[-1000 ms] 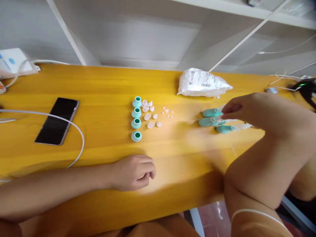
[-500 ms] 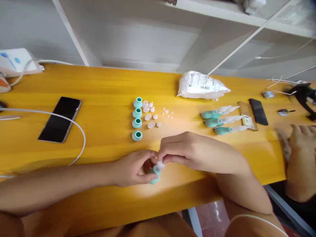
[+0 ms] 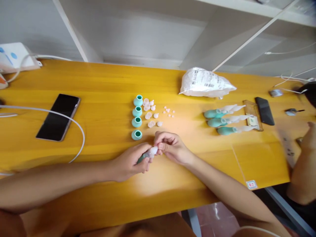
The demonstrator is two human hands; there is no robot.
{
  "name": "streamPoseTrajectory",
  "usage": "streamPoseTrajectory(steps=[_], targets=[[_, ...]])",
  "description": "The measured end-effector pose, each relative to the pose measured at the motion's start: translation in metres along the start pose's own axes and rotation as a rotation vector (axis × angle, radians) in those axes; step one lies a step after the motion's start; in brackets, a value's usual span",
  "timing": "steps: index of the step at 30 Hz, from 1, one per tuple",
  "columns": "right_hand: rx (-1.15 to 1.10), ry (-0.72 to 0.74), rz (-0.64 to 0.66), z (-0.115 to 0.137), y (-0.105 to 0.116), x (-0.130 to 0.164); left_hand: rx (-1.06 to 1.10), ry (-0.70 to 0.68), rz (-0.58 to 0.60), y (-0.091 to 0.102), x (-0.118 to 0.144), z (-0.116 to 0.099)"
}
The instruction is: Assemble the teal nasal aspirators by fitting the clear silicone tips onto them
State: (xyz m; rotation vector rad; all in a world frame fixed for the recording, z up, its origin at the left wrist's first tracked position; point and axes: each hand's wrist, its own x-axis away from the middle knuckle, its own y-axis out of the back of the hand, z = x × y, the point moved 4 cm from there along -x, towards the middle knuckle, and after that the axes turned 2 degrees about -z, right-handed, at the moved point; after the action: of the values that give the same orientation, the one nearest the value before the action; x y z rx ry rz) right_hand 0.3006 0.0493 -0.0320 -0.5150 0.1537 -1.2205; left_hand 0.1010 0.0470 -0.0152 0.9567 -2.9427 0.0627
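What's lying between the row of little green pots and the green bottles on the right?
In the head view, translucent cups, small white bulbs and scattered tiny pale pieces lie on the tabletop.

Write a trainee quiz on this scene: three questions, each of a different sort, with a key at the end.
1. True or false: the left hand grips the teal-and-white piece.

2. Multiple choice: how many open-mouthed teal pots stand in the column beside the small clear and white parts?
A) two
B) four
C) seven

3. Fill in the blank: on the person's left, a white cable runs across a dark ____ lying on the table.

Key:
1. True
2. B
3. phone
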Motion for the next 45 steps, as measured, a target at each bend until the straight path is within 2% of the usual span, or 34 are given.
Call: streamPoseTrajectory(steps=[4, 8, 10, 15, 17, 21, 25, 27, 38, 45], targets=[[-0.078, -0.023, -0.039, -0.01, -0.005, 0.004, -0.126, -0.112, -0.088, 0.003, 0.004, -0.002], [-0.085, -0.041, 0.039, -0.015, -0.012, 0.005, -0.09, -0.171, -0.272, 0.006, 0.008, -0.002], [-0.067, -0.025, 0.084, -0.015, -0.014, 0.005, -0.077, -0.183, -0.281, 0.005, 0.008, -0.004], [0.024, 0.021, 0.14, -0.006, -0.014, 0.007, -0.208, -0.215, -0.308, 0.008, 0.005, -0.015], [0.217, 0.174, 0.133, 0.006, -0.011, 0.01, -0.234, -0.256, -0.333, 0.011, 0.004, -0.018], [0.75, 0.638, 0.146, 0.031, -0.01, 0.022, -0.264, -0.287, -0.333, 0.011, 0.004, -0.018], [0.958, 0.822, 0.247, 0.034, -0.013, 0.033, -0.282, -0.179, -0.271, 0.005, 0.008, -0.014], [1.02, 0.88, 0.272, 0.033, -0.015, 0.036, -0.282, -0.17, -0.257, 0.003, 0.01, -0.014], [1.149, 0.98, 0.209, 0.037, -0.021, 0.038, -0.328, -0.247, -0.313, 0.006, 0.007, -0.013], [1.128, 0.926, 0.125, 0.038, -0.025, 0.033, -0.362, -0.312, -0.343, 0.013, 0.003, -0.014]])
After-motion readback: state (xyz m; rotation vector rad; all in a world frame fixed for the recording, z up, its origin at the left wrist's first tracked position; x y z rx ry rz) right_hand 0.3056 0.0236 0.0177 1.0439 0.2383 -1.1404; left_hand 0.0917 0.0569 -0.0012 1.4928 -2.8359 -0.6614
